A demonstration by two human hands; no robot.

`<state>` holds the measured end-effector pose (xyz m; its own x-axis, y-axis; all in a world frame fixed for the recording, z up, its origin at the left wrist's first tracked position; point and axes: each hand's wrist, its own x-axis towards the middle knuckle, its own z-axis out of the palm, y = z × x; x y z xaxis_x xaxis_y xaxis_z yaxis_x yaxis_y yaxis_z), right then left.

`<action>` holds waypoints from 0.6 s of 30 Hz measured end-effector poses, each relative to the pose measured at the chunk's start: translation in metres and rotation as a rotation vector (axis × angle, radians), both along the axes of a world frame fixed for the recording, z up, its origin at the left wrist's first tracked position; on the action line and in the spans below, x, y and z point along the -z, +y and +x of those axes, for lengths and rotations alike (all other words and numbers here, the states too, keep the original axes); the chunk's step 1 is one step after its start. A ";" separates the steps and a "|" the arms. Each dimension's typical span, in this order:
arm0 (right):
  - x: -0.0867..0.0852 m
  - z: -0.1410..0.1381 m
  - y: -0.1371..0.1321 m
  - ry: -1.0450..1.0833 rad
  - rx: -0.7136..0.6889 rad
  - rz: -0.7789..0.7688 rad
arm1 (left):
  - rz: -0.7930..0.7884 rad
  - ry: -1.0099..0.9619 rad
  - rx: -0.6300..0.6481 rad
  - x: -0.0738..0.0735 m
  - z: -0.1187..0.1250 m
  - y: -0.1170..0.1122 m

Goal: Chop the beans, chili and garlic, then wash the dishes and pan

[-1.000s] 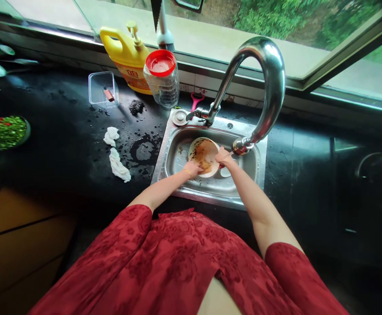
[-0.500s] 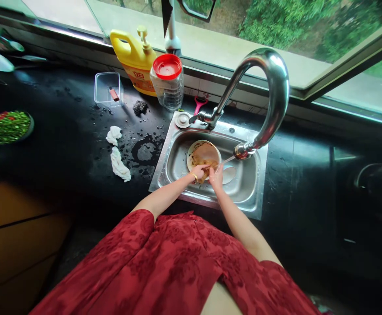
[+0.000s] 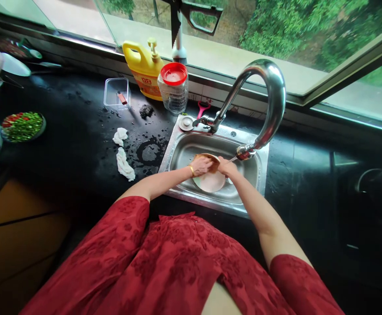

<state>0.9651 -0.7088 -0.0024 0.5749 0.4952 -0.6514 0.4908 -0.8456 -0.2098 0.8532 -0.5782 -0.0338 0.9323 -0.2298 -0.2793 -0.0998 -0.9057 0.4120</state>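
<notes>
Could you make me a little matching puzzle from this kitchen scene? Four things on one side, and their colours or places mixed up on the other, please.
Things:
1. Bowl
2. Pump jug
3. Plastic jar
4. Peeler

Descriptions:
A. Clear, with a red lid
B. Pink, behind the sink
C. In the sink, with the left hand and right hand at it
D. Yellow, beside the window

Right pairs: 1-C, 2-D, 3-A, 4-B

Dk-red patt. top (image 3: 174,253), gold bracelet (image 3: 191,171)
</notes>
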 end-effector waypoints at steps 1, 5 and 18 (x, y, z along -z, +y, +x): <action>-0.001 -0.001 0.003 -0.014 -0.031 -0.024 | -0.005 -0.043 0.052 -0.003 0.004 0.008; -0.005 -0.010 0.008 -0.082 -0.055 -0.060 | 0.077 0.004 -0.009 0.005 -0.005 0.029; -0.006 -0.024 -0.009 -0.145 -0.172 -0.035 | 0.122 0.044 -0.162 0.009 -0.026 0.010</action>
<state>0.9412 -0.7181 0.0041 0.5723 0.5728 -0.5867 0.6516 -0.7521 -0.0988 0.8274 -0.5680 -0.0433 0.9405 -0.0397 -0.3375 0.0671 -0.9519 0.2989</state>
